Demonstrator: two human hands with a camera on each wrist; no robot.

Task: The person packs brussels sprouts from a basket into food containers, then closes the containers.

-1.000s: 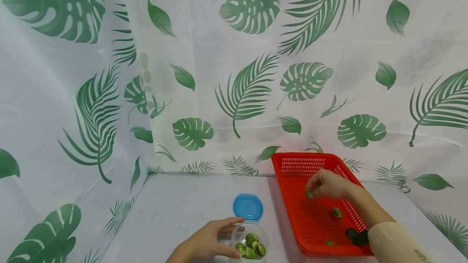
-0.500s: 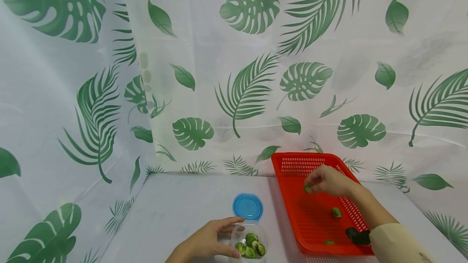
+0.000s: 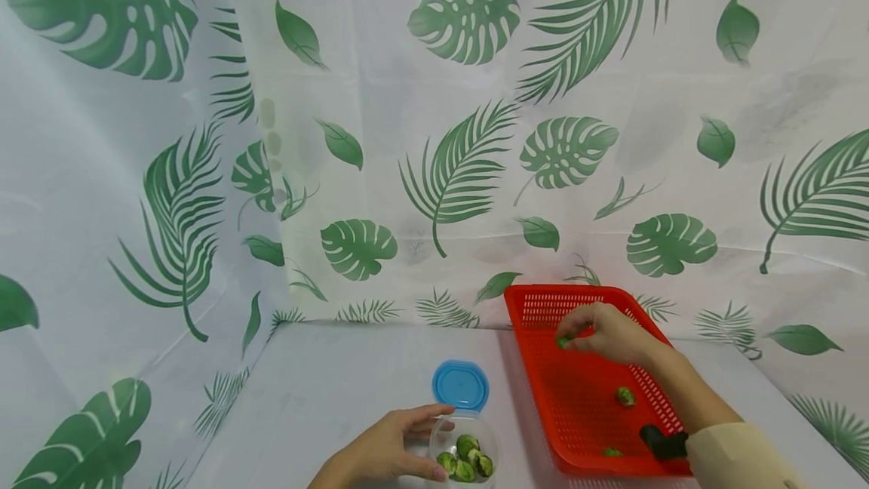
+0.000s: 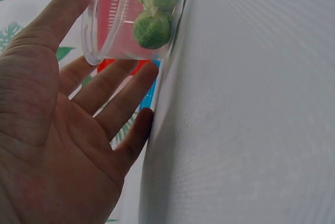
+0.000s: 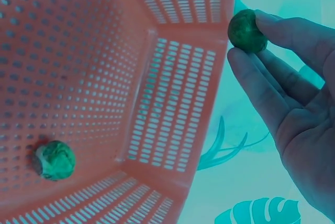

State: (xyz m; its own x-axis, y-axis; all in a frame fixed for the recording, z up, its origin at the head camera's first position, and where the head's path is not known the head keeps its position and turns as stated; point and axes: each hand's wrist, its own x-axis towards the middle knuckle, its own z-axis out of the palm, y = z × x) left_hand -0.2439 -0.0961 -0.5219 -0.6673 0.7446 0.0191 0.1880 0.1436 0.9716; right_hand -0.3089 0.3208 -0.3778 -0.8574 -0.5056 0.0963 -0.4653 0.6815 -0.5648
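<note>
My right hand (image 3: 607,336) pinches a Brussels sprout (image 5: 246,31) between thumb and fingertips. In the head view it hangs over the red plastic basket (image 3: 532,391); in the right wrist view it appears beside the basket's rim. On the left, my left hand (image 3: 387,447) holds a small clear plastic container (image 3: 487,430), thumb on the near side and index finger by the hinge. Several Brussels sprouts (image 3: 466,455) lie inside it. Its blue lid (image 3: 462,385) is flipped back, away from me.
On the basket's floor lie a loose sprout (image 3: 625,396) and, near its front wall, another sprout (image 3: 612,452). A black device (image 3: 661,442) sits at my right wrist over the basket. A leaf-printed sheet (image 3: 366,172) rises behind the white table (image 3: 326,383).
My right hand has risen slightly and moved a little left in the head view, carrying the pinched Brussels sprout. My left hand and the container have stayed where they were.
</note>
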